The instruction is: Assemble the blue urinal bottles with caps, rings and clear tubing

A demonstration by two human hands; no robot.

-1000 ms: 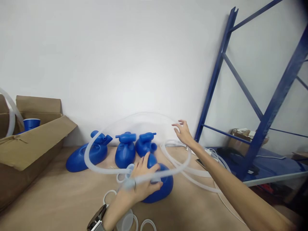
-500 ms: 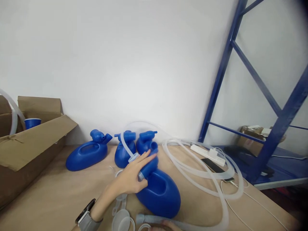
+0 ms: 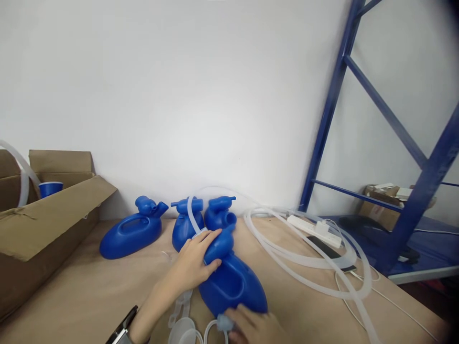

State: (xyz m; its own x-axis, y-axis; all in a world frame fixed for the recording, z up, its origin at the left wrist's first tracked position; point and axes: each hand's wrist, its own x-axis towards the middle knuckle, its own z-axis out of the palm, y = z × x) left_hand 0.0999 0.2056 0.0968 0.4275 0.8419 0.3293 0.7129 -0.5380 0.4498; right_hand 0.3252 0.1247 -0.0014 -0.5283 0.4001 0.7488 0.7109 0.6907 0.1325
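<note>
A blue plastic vessel [image 3: 233, 286] lies on the wooden table [image 3: 89, 296] in front of me. My left hand [image 3: 195, 265] wraps round its spout end, where a clear hose [image 3: 190, 215] joins it. My right hand [image 3: 256, 327] sits at the vessel's near end, fingers closed on a translucent hose fitting [image 3: 224, 324]. Three more blue vessels [image 3: 131, 231] stand in a row by the wall behind.
Long loops of clear tubing [image 3: 304, 260] lie on the table to the right, over a white power strip [image 3: 315, 230] and a phone [image 3: 322, 247]. An open cardboard box [image 3: 43, 224] stands at the left. A blue metal rack [image 3: 405, 167] rises at the right. White rings [image 3: 182, 329] lie near my wrist.
My right hand came back from the tubing at the far right to the vessel's near end. My left hand closed round the spout. The raised hose loop dropped onto the table.
</note>
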